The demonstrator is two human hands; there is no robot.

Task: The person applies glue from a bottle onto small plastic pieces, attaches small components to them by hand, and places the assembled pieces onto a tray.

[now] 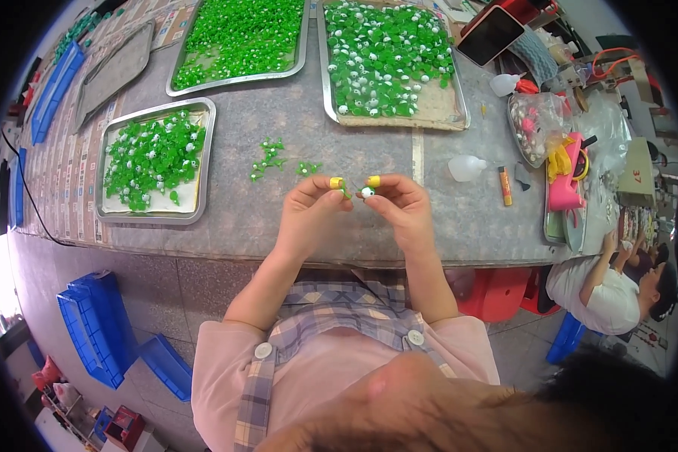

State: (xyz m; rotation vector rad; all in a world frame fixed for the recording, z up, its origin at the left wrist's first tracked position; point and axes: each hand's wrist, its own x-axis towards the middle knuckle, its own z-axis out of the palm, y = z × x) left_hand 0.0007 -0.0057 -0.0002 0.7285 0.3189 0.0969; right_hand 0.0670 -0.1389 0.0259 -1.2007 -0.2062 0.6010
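Working above the grey table (271, 233), the left hand (311, 202) pinches a green plastic piece (346, 193) and the right hand (404, 207) a black-spotted white ball (368, 193), seemingly unjoined, with all-green pieces (237, 38) apparently left and white-and-green pieces (154, 158) apparently done.

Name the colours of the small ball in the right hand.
The small ball is white with black marks, best seen in the head view.

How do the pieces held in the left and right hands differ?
Colour: the left hand holds a green piece; the right hand holds a white ball with dark spots. Visibility: the green piece is partly hidden, while the white ball shows more plainly. Both are small and pinched in a thumb-and-finger grip.
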